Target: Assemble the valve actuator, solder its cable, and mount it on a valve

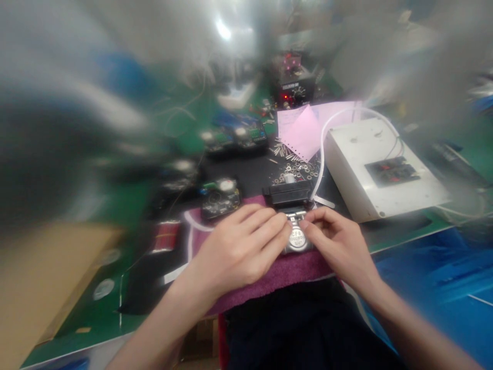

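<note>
A silver metal ball valve body (pixel 297 238) with raised lettering that starts "CF8" lies at the front of the bench on a purple towel (pixel 287 272). My left hand (pixel 250 244) is closed around its left side, fingers pressed together. From the right, my right hand (pixel 341 241) has thumb and index finger pinched at the upper part of the valve. Whether a small part sits between those fingertips is hidden. Just behind the valve is a black housing (pixel 289 192), which a white tube (pixel 322 149) reaches.
A white box (pixel 379 169) stands at the right. Small metal pins and rings (pixel 295 169) lie scattered behind the housing, near pink paper (pixel 304 131). Round circuit assemblies (pixel 220 198) are at the left. A device with a red light (pixel 295 92) stands at the back.
</note>
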Motion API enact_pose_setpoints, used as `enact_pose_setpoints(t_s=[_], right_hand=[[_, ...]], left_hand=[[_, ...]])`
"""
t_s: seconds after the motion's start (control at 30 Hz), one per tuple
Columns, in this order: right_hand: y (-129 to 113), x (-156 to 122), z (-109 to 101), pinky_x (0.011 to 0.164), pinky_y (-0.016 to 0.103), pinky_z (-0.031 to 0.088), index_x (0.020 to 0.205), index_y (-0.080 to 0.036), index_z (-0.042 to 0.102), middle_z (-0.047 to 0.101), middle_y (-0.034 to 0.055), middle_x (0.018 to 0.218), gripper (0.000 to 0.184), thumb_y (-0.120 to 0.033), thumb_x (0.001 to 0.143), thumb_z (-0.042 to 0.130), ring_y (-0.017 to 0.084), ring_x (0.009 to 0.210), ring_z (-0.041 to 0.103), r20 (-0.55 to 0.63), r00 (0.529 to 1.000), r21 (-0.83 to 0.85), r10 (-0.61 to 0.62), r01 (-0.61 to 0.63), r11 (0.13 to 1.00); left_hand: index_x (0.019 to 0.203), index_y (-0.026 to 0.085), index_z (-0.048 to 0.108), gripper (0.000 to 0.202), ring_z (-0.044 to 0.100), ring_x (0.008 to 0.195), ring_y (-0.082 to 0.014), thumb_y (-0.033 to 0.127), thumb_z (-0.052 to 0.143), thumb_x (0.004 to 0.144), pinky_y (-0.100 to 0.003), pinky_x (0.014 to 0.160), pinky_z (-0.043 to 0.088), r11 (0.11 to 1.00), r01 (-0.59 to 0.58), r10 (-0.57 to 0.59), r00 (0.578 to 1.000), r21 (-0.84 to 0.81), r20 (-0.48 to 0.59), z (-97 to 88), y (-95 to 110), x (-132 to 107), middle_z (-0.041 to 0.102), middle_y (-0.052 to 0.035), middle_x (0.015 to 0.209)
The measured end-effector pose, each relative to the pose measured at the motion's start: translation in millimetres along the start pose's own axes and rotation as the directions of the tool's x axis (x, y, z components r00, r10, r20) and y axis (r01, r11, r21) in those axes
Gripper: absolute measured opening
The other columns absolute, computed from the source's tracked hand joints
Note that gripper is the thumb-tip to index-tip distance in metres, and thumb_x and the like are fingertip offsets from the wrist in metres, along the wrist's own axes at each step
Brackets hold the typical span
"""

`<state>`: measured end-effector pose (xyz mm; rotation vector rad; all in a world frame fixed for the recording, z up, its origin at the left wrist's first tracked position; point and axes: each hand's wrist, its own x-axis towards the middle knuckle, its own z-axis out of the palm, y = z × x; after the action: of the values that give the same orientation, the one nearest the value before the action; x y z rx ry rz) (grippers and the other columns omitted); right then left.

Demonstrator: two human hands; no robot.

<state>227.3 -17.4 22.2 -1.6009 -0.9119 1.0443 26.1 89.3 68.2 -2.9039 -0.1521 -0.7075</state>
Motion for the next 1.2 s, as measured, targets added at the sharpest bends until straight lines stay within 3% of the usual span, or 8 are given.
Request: enact_pose_setpoints(t_s=[0.33, 0.5, 0.67, 0.87, 1.0, 1.07, 1.1, 1.2], right_hand=[[-1, -1, -1, 0.06, 0.027, 0.035, 0.094, -0.018, 0.07, 0.062, 0.0, 0.076, 0.029, -0.046, 0.093, 0.077, 0.013, 0.066, 0.048, -0.002, 1.0, -0.002, 0.019, -0.019, 1.0], [0, 0, -1, 0.059, 0.026, 0.036, 0.094, -0.019, 0.07, 0.062, 0.0, 0.076, 0.028, -0.046, 0.093, 0.076, 0.013, 0.065, 0.049, -0.008, 1.0, -0.018, 0.009, -0.009, 1.0], [0, -1, -1, 0.06, 0.026, 0.036, 0.094, -0.019, 0.071, 0.062, -0.0002, 0.076, 0.027, -0.046, 0.094, 0.076, 0.013, 0.066, 0.049, -0.01, 1.0, -0.011, 0.002, -0.003, 1.0], [-2, 0, -2, 0.06, 0.027, 0.036, 0.093, -0.018, 0.071, 0.063, -0.0002, 0.076, 0.026, -0.044, 0.093, 0.076, 0.013, 0.066, 0.049, -0.01, 1.0, -0.021, 0.002, -0.002, 1.0], [-4, 1, -1, 0.061, 0.027, 0.037, 0.092, -0.018, 0.071, 0.066, 0.0012, 0.078, 0.028, -0.046, 0.092, 0.075, 0.013, 0.066, 0.052, -0.003, 1.0, -0.035, -0.002, 0.002, 0.999], [-5, 2, 0, 0.06, 0.027, 0.037, 0.093, -0.018, 0.071, 0.066, 0.0015, 0.077, 0.029, -0.047, 0.091, 0.074, 0.014, 0.065, 0.053, -0.006, 1.0, -0.041, 0.004, -0.005, 0.999], [-4, 1, 0, 0.059, 0.027, 0.037, 0.093, -0.018, 0.072, 0.066, 0.0014, 0.076, 0.03, -0.047, 0.091, 0.075, 0.014, 0.065, 0.052, -0.007, 1.0, -0.043, 0.006, -0.007, 0.999], [-4, 0, -1, 0.059, 0.026, 0.037, 0.093, -0.018, 0.072, 0.064, 0.0008, 0.075, 0.03, -0.047, 0.091, 0.075, 0.013, 0.064, 0.052, -0.011, 1.0, -0.039, 0.002, -0.003, 0.999]], left_hand=[[0.117, 0.006, 0.073, 0.017, 0.079, 0.106, -0.0257, 0.009, 0.064, 0.103, -0.044, 0.095, 0.067, 0.998, 0.027, -0.03, 0.998, -0.053, -0.059, 4.5, 2, -7, 0.081, -0.017, 0.122], [0.115, 0.008, 0.075, 0.017, 0.078, 0.101, -0.0238, 0.01, 0.063, 0.104, -0.044, 0.094, 0.066, 1.0, 0.007, -0.007, 1.0, -0.03, 0.012, 1.4, 0, 1, 0.081, -0.0129, 0.119], [0.118, 0.009, 0.075, 0.019, 0.076, 0.1, -0.0241, 0.012, 0.066, 0.103, -0.044, 0.093, 0.065, 1.0, 0.001, -0.001, 1.0, 0.011, -0.011, 2.4, 2, -2, 0.081, -0.0115, 0.119], [0.122, 0.007, 0.075, 0.022, 0.076, 0.104, -0.0271, 0.012, 0.069, 0.101, -0.046, 0.096, 0.064, 0.994, 0.096, -0.097, 0.995, -0.047, -0.015, 3.3, 14, -10, 0.081, -0.0124, 0.12], [0.134, 0.009, 0.071, 0.031, 0.074, 0.121, -0.0269, 0.014, 0.063, 0.104, -0.044, 0.111, 0.061, 0.968, 0.189, -0.193, 0.981, -0.164, -0.008, 5.4, 35, -10, 0.078, -0.0126, 0.13], [0.138, 0.012, 0.069, 0.034, 0.072, 0.129, -0.0243, 0.012, 0.064, 0.104, -0.041, 0.117, 0.058, 0.932, 0.268, -0.296, 0.952, -0.245, -0.083, 9.8, 50, -10, 0.077, -0.0107, 0.134], [0.138, 0.012, 0.068, 0.036, 0.072, 0.13, -0.0238, 0.01, 0.066, 0.102, -0.041, 0.118, 0.058, 0.906, 0.334, -0.378, 0.915, -0.262, -0.141, 12.9, 58, -9, 0.078, -0.0106, 0.134], [0.14, 0.008, 0.066, 0.045, 0.074, 0.127, -0.0268, 0.019, 0.077, 0.098, -0.043, 0.116, 0.059, 0.794, 0.568, -0.608, 0.752, -0.216, -0.256, 23.3, 84, -5, 0.079, -0.0145, 0.131]])
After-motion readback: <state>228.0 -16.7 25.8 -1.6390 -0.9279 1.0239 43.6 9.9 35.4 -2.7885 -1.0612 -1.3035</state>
